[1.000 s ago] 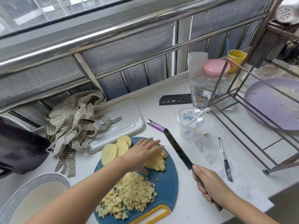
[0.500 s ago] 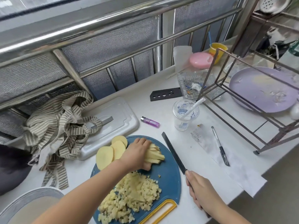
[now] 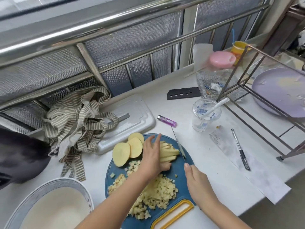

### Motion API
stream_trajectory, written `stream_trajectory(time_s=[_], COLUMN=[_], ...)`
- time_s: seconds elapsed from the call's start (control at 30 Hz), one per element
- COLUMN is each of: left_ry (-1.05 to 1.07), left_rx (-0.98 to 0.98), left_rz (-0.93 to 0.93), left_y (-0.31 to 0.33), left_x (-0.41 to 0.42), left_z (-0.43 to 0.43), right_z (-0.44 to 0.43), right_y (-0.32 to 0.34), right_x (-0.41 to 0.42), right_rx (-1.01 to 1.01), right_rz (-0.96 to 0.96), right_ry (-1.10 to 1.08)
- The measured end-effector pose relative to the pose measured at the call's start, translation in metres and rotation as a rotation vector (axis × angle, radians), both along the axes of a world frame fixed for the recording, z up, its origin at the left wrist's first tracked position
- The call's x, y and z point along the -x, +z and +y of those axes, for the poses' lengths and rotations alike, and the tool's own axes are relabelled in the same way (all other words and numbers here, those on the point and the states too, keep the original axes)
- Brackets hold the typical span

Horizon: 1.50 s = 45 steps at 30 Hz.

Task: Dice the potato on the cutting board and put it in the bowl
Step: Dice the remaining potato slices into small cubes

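Note:
A blue cutting board (image 3: 181, 167) with a yellow handle lies at the counter's front. On it sit three round potato slices (image 3: 127, 150), a bundle of potato strips (image 3: 168, 152) and a heap of diced potato (image 3: 156, 194). My left hand (image 3: 153, 154) presses down on the strips, fingers laid over them. My right hand (image 3: 196, 182) grips the handle of a knife (image 3: 179, 144), index finger along its spine; the blade stands edge-down at the strips' right ends. A white bowl (image 3: 54, 207) with a patterned rim sits at the lower left, nothing visible inside it.
A striped cloth (image 3: 77, 121) and a white plastic lid (image 3: 132, 119) lie behind the board. A purple lighter (image 3: 166, 120), a clear cup (image 3: 206, 114), a pen (image 3: 240, 149), a paper slip and a metal rack (image 3: 257, 100) holding a lilac plate stand to the right.
My right hand swung the knife from the counter onto the board and set its blade against the strips' ends. My left hand settled flatter on the strips.

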<state>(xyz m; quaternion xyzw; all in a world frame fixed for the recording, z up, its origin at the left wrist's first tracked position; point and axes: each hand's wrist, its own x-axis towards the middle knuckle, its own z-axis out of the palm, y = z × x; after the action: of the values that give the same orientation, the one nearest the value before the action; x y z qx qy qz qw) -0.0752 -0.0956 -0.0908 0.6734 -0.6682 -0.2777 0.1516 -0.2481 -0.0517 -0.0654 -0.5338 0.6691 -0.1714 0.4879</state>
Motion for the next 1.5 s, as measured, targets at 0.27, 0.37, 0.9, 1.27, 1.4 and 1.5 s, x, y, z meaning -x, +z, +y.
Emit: stream_trajectory(time_s=[0.27, 0.37, 0.9, 1.27, 1.4, 1.5], left_ry=[0.012, 0.033, -0.077, -0.040, -0.083, -0.124], left_rx=[-0.028, -0.068, -0.014, 0.039, 0.038, 0.032], left_rz=[0.143, 0.168, 0.084, -0.116, -0.226, -0.279], left_y=[-0.007, -0.006, -0.003, -0.008, -0.001, 0.005], left_x=[-0.005, -0.006, -0.021, -0.005, -0.004, -0.003], left_z=[0.006, 0.005, -0.003, 0.005, 0.004, 0.001], right_z=[0.006, 0.006, -0.007, -0.017, -0.020, -0.022], right_y=[0.001, 0.003, -0.002, -0.007, -0.009, -0.010], right_x=[-0.009, -0.014, -0.018, -0.012, -0.010, -0.009], right_rx=[-0.015, -0.001, -0.007, 0.006, 0.001, -0.009], right_rz=[-0.020, -0.005, -0.040, -0.018, -0.008, -0.025], right_ry=[0.014, 0.038, 0.009, 0.070, 0.100, 0.088])
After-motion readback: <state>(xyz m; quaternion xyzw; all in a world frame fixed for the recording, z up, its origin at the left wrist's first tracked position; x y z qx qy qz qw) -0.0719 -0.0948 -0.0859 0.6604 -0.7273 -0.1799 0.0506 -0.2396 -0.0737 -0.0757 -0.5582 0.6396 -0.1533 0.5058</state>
